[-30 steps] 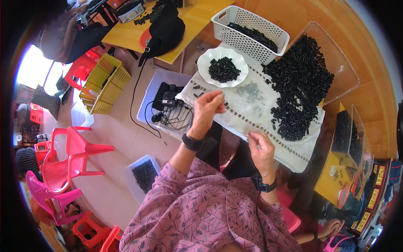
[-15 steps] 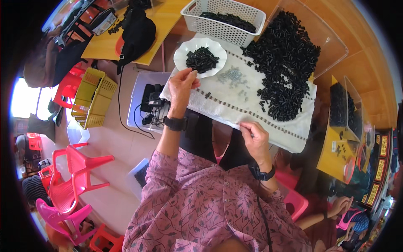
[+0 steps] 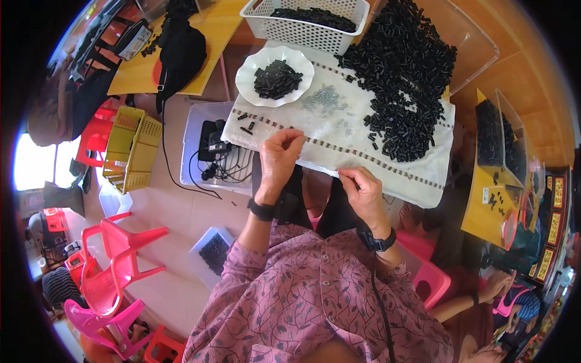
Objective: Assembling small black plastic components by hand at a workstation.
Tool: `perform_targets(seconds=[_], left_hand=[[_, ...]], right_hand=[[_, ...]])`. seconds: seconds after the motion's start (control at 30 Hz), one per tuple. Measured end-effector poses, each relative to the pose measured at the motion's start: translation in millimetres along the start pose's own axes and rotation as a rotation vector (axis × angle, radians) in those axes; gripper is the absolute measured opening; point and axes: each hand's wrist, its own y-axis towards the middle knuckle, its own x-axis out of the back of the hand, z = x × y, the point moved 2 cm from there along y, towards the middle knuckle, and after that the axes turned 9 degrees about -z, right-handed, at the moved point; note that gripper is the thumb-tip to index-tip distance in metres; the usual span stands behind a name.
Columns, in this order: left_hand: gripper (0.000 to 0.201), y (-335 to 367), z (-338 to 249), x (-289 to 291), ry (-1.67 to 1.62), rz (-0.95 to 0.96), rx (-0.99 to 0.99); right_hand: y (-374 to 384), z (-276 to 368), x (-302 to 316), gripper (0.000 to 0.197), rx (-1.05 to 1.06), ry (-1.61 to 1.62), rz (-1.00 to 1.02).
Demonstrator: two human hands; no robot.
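Note:
My left hand is over the near edge of a white cloth with brown dashed bands, its thumb and fingertips pinched together. My right hand is at the same edge, a little to the right, also pinched. Whatever sits in either pinch is too small to make out. Beyond my left hand stands a white scalloped plate with short black tubular pieces on it. Small clear-looking bits lie mid-cloth. A large heap of similar black pieces covers the right side. A few loose ones lie near the left corner.
A white perforated basket holding black pieces stands at the back. Left of the cloth, a clear bin contains chargers and cables. Red chairs and a yellow crate stand on the left floor. Another person's hand shows at lower right.
My left hand has moved from the plate's edge back and right, toward my right hand. Loose black pieces near the cloth's left corner now show. The view has shifted slightly.

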Motion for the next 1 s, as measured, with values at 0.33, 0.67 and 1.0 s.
perform_targets(seconds=[0.33,0.67,1.0], left_hand=[[0.014,-9.2,0.8,6.5,0.342,-0.117,-0.229],[0.015,16.4,-10.7,8.8,0.770,-0.123,-0.476],[0.013,57.2,-31.7,20.3,0.481,-0.231,-0.411]], right_hand=[[-3.1,-8.2,4.1,0.011,-0.002,0.011,0.003],[-3.2,-4.8,1.9,0.015,0.033,-0.003,0.030],[-6.3,-7.6,2.5,0.018,0.088,-0.033,0.054]])
